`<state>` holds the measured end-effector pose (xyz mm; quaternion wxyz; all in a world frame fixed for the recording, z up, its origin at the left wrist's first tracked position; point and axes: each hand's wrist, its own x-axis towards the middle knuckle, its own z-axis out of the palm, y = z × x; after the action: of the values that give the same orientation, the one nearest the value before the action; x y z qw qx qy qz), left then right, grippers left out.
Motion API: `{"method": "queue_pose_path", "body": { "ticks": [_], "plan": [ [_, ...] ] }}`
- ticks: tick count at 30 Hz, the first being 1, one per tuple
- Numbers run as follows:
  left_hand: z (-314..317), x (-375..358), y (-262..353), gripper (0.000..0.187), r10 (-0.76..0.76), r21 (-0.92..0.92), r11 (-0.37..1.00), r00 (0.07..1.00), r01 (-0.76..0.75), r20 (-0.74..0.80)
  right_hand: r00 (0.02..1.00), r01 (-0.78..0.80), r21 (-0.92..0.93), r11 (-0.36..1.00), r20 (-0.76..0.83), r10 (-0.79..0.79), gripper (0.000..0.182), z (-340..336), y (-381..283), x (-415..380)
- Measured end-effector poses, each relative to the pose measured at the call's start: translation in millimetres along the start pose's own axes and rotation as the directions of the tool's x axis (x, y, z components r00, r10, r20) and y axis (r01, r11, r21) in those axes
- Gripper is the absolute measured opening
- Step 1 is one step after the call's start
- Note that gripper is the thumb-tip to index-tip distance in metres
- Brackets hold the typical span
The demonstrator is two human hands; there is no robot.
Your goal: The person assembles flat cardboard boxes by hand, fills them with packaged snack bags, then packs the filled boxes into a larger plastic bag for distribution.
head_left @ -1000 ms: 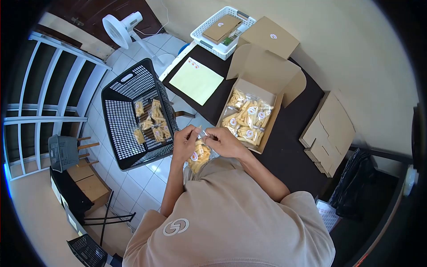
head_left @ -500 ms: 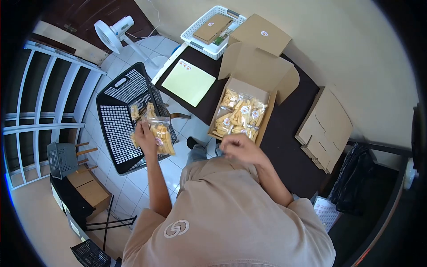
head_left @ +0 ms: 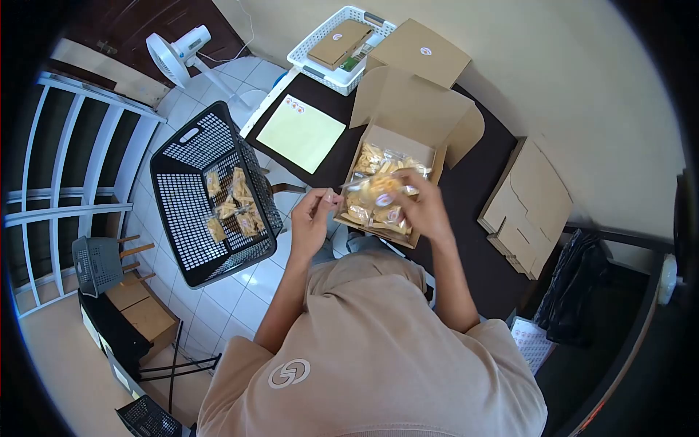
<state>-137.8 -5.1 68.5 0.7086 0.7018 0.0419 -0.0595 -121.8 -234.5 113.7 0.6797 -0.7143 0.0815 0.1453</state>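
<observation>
My right hand (head_left: pixel 428 211) grips a clear snack packet (head_left: pixel 378 191) with yellow sticks and a round label, held over the open cardboard box (head_left: pixel 416 239). The packet is smeared by motion. Inside the box lie several similar packets (head_left: pixel 368 156). By the box's left edge is my left hand (head_left: pixel 312 222), its fingers curled together near the packet's edge, with nothing visible in them. To the left, the black basket (head_left: pixel 191 237) holds several more snack packets (head_left: pixel 240 197).
A pale yellow sheet (head_left: pixel 301 135) with stickers lies on the dark table (head_left: pixel 466 255). Behind are a white basket (head_left: pixel 342 81) and a closed carton (head_left: pixel 422 54). Flattened cartons (head_left: pixel 535 211) are stacked at right. A fan (head_left: pixel 175 54) stands on the tiled floor.
The snack packet has moved right from above the black basket to over the box, passing from my left hand to my right. My left hand has followed to the box's left edge.
</observation>
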Motion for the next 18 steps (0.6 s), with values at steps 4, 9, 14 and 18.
{"method": "queue_pose_path", "body": {
  "ticks": [4,9,14,18],
  "plan": [
    [-14.3,-0.6,-8.5,0.016,-0.068,0.125,0.990,0.996,0.061,0.055,0.995,0.050,-0.451,0.891,-0.051,-0.081,0.027,-50.5,22.6,24.2],
    [-11.5,5.1,-6.9,0.014,-0.130,0.212,0.971,0.989,0.112,0.072,0.998,-0.043,-0.480,0.876,0.012,0.056,0.036,-60.1,57.6,53.1],
    [-10.7,21.6,-23.2,0.015,-0.113,0.226,0.970,0.989,0.089,0.095,0.947,0.214,-0.679,0.702,-0.033,-0.321,0.036,-52.7,105.9,57.6],
    [-18.4,49.5,-27.4,0.019,-0.180,0.183,0.969,0.982,0.166,0.061,0.835,0.011,-0.654,0.757,-0.410,-0.366,0.030,-67.0,90.5,54.9]
  ]
}}
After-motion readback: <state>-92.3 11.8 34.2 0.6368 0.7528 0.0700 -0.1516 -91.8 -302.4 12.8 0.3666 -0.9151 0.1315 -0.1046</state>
